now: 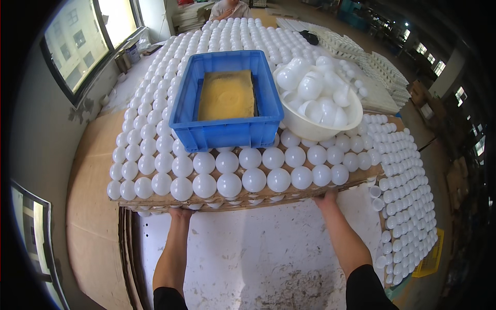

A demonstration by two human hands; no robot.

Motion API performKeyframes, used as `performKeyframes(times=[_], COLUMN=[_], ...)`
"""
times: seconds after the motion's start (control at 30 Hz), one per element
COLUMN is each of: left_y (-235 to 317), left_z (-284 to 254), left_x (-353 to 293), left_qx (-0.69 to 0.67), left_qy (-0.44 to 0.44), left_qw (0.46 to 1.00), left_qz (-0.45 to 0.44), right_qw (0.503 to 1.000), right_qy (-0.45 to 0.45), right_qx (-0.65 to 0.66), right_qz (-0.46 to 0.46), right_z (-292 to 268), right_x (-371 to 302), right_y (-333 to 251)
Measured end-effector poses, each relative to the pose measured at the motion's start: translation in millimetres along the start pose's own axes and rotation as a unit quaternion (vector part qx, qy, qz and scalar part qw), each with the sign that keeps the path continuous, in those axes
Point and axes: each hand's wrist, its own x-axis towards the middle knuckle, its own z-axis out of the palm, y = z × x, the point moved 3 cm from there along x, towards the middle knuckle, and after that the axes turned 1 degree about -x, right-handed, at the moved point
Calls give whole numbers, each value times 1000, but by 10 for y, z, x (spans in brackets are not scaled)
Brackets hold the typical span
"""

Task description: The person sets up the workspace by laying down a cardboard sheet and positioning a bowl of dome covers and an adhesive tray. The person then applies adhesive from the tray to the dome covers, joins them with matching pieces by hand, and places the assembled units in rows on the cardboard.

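While the left hand (181, 212) and right hand (326, 198) hold the brown board (361, 176) at its near edge, fingers hidden below | board lies before the person, bearing rows of white domes (229, 184) | blue crate (227, 137) stands beside white bowl (310, 129)

Most light is let in by the big dark-framed glass window (77, 39) at upper left, which is kinda blown out. Tiny glare spots are scattered over the round, glossy white domes (229, 185). Soft shading is cast on the stained white tabletop (253, 237), the right background (454, 150) is left pretty dim, and edges get bent and blacked out.
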Motion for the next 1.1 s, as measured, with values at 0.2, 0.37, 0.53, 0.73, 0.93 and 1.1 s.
performKeyframes(times=[0.2, 0.37, 0.53, 0.73, 0.93, 1.1], left_y=[-142, -71, -127, -244, 245, 126], left_z=[-2, -26, 120, 193, -193, -618], left_x=[-137, -286, -374, -156, -311, -957], left_qx=[67, 28, 96, 80, 274, 448], left_qy=[43, 2, 25, -56, -59, 99], left_qw=[997, 1000, 995, 995, 960, 875], left_qz=[11, 1, 24, -17, 28, 152], right_qw=[999, 997, 997, 999, 995, 986], right_qy=[44, 70, 68, 44, 80, 73], right_qx=[-16, -44, -35, -22, -51, -146], right_qz=[3, 11, 2, -4, 13, 12], right_z=[-212, -229, -243, -330, -222, -773], right_x=[65, -9, 38, 39, 37, -809], right_y=[-46, 35, 42, -31, 318, 419])
